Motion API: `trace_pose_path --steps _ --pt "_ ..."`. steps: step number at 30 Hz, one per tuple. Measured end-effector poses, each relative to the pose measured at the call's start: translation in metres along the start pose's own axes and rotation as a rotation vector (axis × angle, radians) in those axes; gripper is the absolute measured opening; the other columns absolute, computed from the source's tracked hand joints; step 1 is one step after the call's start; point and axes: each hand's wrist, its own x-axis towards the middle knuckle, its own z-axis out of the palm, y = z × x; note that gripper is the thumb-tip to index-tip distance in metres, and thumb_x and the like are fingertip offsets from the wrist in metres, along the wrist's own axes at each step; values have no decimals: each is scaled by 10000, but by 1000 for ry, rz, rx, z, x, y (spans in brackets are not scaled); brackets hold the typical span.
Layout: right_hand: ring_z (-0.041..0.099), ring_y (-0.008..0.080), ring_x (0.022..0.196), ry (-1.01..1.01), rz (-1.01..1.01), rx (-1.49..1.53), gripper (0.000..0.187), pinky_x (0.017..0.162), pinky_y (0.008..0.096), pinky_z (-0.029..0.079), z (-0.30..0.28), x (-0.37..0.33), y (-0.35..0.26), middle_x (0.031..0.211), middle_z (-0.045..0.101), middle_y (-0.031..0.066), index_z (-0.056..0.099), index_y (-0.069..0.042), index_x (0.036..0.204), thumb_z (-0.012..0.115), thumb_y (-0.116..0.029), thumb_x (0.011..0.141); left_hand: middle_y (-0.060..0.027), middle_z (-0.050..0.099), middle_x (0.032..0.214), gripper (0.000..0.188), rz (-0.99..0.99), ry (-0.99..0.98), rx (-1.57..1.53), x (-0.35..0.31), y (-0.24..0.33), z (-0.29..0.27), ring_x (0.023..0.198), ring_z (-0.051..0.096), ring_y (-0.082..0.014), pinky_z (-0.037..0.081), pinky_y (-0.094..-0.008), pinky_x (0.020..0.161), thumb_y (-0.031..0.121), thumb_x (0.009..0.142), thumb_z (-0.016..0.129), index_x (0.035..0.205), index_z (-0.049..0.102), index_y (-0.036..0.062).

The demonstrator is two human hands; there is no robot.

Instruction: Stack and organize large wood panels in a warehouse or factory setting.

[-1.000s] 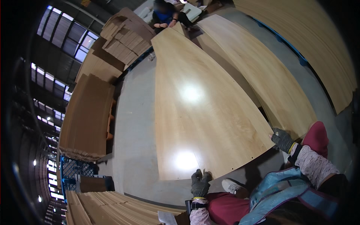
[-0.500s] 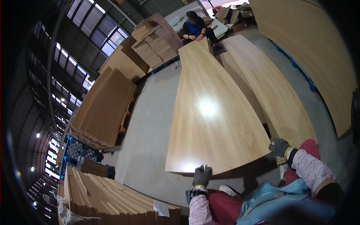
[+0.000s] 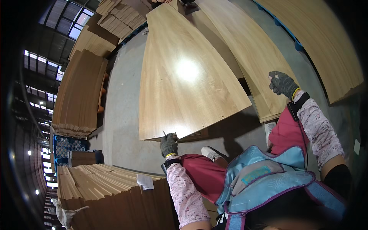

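Note:
A large light wood-grain panel (image 3: 184, 92) stretches from near me to the far end, with small dark holes along its near edge. My left hand (image 3: 168, 145), in a grey glove with a yellow cuff, is closed at the panel's near edge by the left corner, its fingertips showing over the top. My right hand (image 3: 283, 84), gloved likewise, is lifted off this panel, above a second wood-grain panel (image 3: 245, 50) to the right. Its fingers are curled together with a bare fingertip showing; whatever they may hold is hidden.
Stacked brown boards (image 3: 78, 94) stand at the left, and more boards (image 3: 119, 191) lie near my left arm. Stacked panels (image 3: 326, 42) rest on a blue pallet at the right. A person's hand (image 3: 163, 1) is at the panel's far end. My shoe (image 3: 211, 153) is below the near edge.
My right hand has left the panel's right corner and risen over the second panel. My left hand stays at the near edge, a little further towards the left corner. The view has tilted down.

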Motion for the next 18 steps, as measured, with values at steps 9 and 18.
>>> trace_pose_path --steps 9,18 --pt "525 143 550 19 100 418 215 464 263 424 -10 10 43 719 577 66 544 -119 1008 528 -296 888 -115 650 710 307 -173 48 -62 3 -23 -2 491 562 -191 428 -340 440 313 840 524 943 585 30" --pt "580 156 542 -237 -44 -371 150 452 306 455 25 8 10 756 606 116 585 -56 889 532 -189 846 -130 661 735 306 -182 -12 -50 6 -28 -1 520 579 -195 440 -343 461 291 843 534 991 573 26"
